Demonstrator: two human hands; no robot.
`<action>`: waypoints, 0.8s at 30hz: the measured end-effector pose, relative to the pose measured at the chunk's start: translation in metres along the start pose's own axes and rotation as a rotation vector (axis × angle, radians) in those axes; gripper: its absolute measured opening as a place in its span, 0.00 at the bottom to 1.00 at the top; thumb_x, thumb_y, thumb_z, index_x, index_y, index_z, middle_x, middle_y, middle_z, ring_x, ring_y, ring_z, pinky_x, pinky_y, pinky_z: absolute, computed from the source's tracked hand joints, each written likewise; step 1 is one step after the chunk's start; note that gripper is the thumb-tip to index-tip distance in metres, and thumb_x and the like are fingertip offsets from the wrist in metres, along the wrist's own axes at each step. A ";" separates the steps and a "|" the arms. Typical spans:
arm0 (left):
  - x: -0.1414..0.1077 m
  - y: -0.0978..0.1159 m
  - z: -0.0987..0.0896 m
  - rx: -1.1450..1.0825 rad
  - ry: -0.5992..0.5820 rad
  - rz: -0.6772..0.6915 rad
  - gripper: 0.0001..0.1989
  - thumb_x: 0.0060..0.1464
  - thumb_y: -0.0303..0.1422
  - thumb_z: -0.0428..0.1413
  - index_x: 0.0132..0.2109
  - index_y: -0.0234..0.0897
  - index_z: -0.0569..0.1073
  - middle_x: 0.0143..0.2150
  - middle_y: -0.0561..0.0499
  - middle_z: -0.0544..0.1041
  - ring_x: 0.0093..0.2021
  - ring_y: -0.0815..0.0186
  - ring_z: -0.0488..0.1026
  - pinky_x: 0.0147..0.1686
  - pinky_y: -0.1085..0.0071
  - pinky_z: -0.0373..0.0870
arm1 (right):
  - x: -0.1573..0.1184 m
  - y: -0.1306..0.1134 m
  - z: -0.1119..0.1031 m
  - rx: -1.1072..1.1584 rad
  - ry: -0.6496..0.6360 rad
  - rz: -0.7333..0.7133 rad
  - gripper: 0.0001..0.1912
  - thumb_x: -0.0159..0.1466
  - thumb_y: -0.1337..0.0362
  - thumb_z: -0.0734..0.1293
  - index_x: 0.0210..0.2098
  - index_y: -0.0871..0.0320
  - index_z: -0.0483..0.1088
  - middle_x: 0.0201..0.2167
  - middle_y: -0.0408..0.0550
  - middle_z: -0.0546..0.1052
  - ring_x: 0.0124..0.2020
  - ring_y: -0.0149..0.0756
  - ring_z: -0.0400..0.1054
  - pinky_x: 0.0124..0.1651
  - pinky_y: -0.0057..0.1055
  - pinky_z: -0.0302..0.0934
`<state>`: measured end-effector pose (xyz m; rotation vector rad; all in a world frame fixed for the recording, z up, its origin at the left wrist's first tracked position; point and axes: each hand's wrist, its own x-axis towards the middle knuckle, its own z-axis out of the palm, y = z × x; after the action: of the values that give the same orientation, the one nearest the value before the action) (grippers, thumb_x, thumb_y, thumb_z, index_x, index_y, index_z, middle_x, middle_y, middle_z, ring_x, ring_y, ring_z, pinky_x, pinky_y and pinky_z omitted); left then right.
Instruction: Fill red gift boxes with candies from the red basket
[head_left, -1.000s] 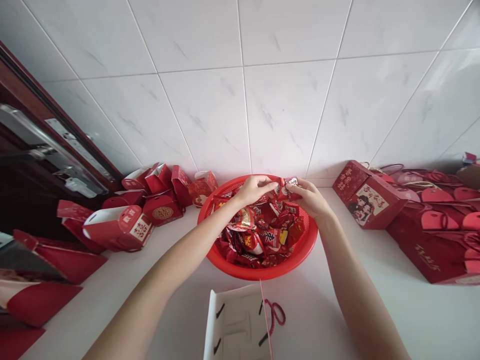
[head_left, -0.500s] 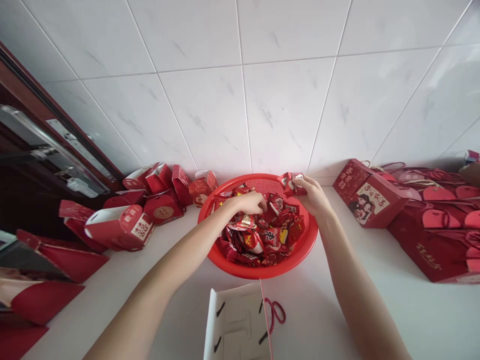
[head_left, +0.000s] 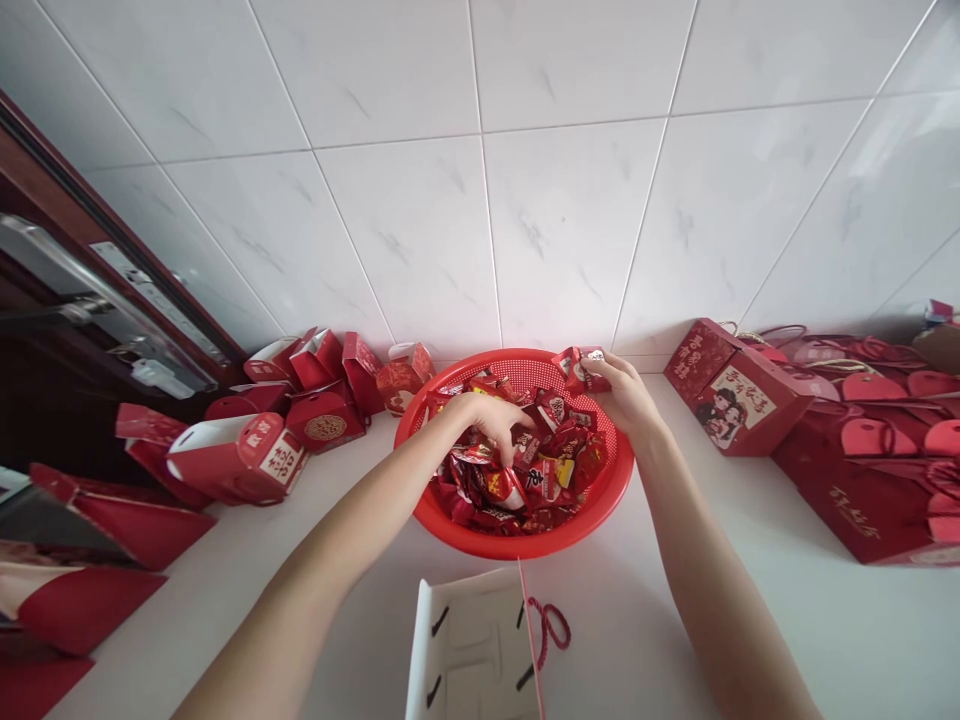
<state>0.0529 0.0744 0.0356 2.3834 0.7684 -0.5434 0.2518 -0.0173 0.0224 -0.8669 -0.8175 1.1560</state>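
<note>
A round red plastic basket [head_left: 517,550] holds a heap of small red wrapped candies [head_left: 551,480]. My left hand [head_left: 491,420] is over the middle of the heap, with thumb and forefinger spread on either side of a red wrapper. Whether the fingertips touch that wrapper I cannot tell. At the basket's back right rim, my right hand [head_left: 622,390] grips a red candy packet [head_left: 577,370] with white print, perhaps more than one. In front of the basket stands an open box [head_left: 472,640], white inside, with a dark red cord [head_left: 551,630] at its right side.
Several small red gift boxes [head_left: 240,455] stand on the white counter [head_left: 360,600] at the left, near a dark door with a metal handle [head_left: 97,285]. At the right are a larger red box [head_left: 739,390] and several red bags [head_left: 847,480]. A tiled wall [head_left: 562,220] rises behind.
My left hand has shifted slightly toward me in the basket, and its fingers have spread from a closed pose. The right hand stays in place with its packet.
</note>
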 end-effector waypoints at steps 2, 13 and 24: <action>0.002 -0.002 0.003 -0.030 0.039 0.009 0.41 0.30 0.33 0.72 0.57 0.42 0.78 0.53 0.50 0.83 0.50 0.54 0.78 0.47 0.70 0.72 | 0.000 0.000 0.000 -0.003 -0.009 -0.001 0.12 0.48 0.59 0.79 0.29 0.56 0.78 0.27 0.44 0.81 0.30 0.35 0.73 0.35 0.30 0.72; -0.003 0.005 0.004 -0.191 0.259 0.163 0.31 0.28 0.26 0.73 0.47 0.38 0.80 0.42 0.52 0.84 0.43 0.54 0.79 0.40 0.71 0.70 | -0.001 0.001 -0.002 -0.025 -0.038 -0.008 0.13 0.50 0.57 0.79 0.30 0.56 0.78 0.28 0.45 0.80 0.31 0.35 0.74 0.37 0.31 0.71; 0.001 -0.010 -0.001 -0.655 0.429 0.358 0.35 0.41 0.26 0.69 0.59 0.36 0.72 0.54 0.42 0.80 0.52 0.55 0.78 0.54 0.58 0.72 | -0.001 0.000 -0.001 -0.028 -0.032 -0.007 0.13 0.49 0.57 0.79 0.30 0.56 0.77 0.27 0.45 0.80 0.30 0.36 0.74 0.36 0.33 0.72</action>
<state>0.0473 0.0825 0.0322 1.9473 0.5526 0.3398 0.2524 -0.0180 0.0225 -0.8704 -0.8641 1.1574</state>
